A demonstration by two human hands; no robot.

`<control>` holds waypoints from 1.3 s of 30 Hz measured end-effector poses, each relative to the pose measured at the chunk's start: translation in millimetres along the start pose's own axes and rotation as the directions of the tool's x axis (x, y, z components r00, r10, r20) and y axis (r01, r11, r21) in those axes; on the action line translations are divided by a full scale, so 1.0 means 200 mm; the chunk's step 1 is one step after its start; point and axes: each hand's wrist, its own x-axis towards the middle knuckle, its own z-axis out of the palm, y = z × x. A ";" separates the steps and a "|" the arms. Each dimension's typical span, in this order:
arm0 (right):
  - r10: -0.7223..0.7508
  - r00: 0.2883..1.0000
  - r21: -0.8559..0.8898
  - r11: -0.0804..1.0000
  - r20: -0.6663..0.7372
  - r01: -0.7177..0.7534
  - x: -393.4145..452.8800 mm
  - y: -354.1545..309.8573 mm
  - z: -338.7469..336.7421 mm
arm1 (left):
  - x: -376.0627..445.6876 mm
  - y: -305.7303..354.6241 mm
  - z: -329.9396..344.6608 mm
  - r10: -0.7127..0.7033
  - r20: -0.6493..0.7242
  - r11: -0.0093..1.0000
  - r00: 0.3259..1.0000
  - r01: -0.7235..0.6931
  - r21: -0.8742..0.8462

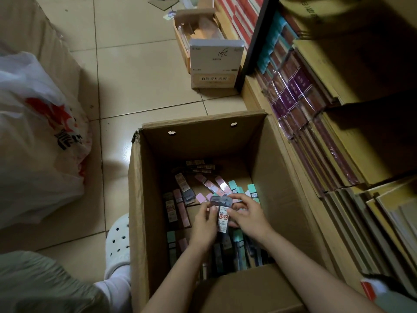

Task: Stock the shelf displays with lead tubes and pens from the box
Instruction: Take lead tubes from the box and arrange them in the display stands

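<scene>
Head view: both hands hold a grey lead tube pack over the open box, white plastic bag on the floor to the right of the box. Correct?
Not quite. In the head view the bag lies left of the box, not right. The rest holds: left hand and right hand hold the grey pack over the open box.

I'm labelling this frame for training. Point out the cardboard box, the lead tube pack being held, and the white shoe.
cardboard box (200,141), head view, far inner wall
lead tube pack (223,216), head view, printed label
white shoe (118,240), head view, perforated toe

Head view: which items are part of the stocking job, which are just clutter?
Job:
- cardboard box
- lead tube packs inside it
- grey pack held by both hands: left, right
- shelf

Clutter:
- plastic bag
- white carton
- floor scraps
</scene>
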 end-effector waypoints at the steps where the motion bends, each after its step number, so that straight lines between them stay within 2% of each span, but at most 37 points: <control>1: -0.011 1.000 -0.001 1.000 -0.009 0.011 -0.01 0.00 0.01 | -0.01 0.00 0.00 -0.015 0.047 0.999 0.999 0.016 -0.028; 3: -0.019 1.000 -0.009 1.000 -0.009 0.019 -0.02 -0.01 0.02 | -0.03 0.00 -0.02 -0.049 0.113 0.998 0.992 0.054 -0.040; 5: -0.024 1.000 -0.037 0.999 0.003 0.024 -0.02 -0.02 0.01 | -0.03 -0.01 -0.03 -0.065 0.115 0.997 0.991 0.069 -0.034; 7: -0.061 0.996 -0.211 0.976 -0.066 0.046 0.00 -0.03 -0.01 | -0.02 -0.02 -0.05 -0.049 0.048 0.998 0.998 0.051 -0.035; 10: -0.154 0.969 -0.503 0.863 -0.193 0.037 0.07 -0.06 -0.05 | 0.00 -0.02 -0.08 -0.051 -0.095 0.997 0.994 0.044 -0.069; 14: -0.211 0.972 -0.715 0.695 -0.105 0.073 0.22 -0.10 -0.01 | 0.04 -0.05 -0.11 -0.093 -0.169 0.990 0.981 0.074 -0.118; 17: -0.173 0.984 -0.872 0.487 -0.049 0.042 0.33 -0.10 0.06 | 0.06 -0.06 -0.12 -0.105 -0.217 0.989 0.970 0.078 -0.130; 21: -0.138 0.990 -0.934 0.357 -0.040 0.012 0.40 -0.09 0.09 | 0.07 -0.05 -0.12 -0.138 -0.242 0.986 0.960 0.110 -0.128; 27: -0.083 0.997 -0.959 0.282 0.000 0.023 0.31 -0.07 0.12 | 0.03 0.02 -0.14 -0.118 -0.231 0.990 0.966 0.097 -0.098; 29: -0.091 0.996 -0.945 0.324 0.007 0.036 0.25 -0.05 0.14 | 0.00 0.04 -0.16 -0.093 -0.228 0.994 0.969 0.078 -0.073; 32: -0.139 0.988 -0.854 0.520 -0.073 0.011 0.18 -0.09 0.11 | -0.06 0.08 -0.19 -0.057 -0.215 0.997 0.975 0.045 -0.062; 34: -0.115 0.987 -0.744 0.668 -0.109 -0.004 0.12 -0.17 0.06 | -0.09 0.12 -0.20 -0.054 -0.180 0.997 0.982 0.043 -0.063; 36: -0.058 0.993 -0.611 0.792 -0.106 -0.018 0.04 -0.29 0.01 | -0.10 0.19 -0.20 -0.057 -0.111 0.995 0.992 0.048 -0.084; 39: -0.036 0.998 -0.443 0.897 -0.054 0.008 -0.11 -0.53 -0.09 | -0.11 0.37 -0.18 0.020 0.046 0.999 0.999 -0.019 -0.028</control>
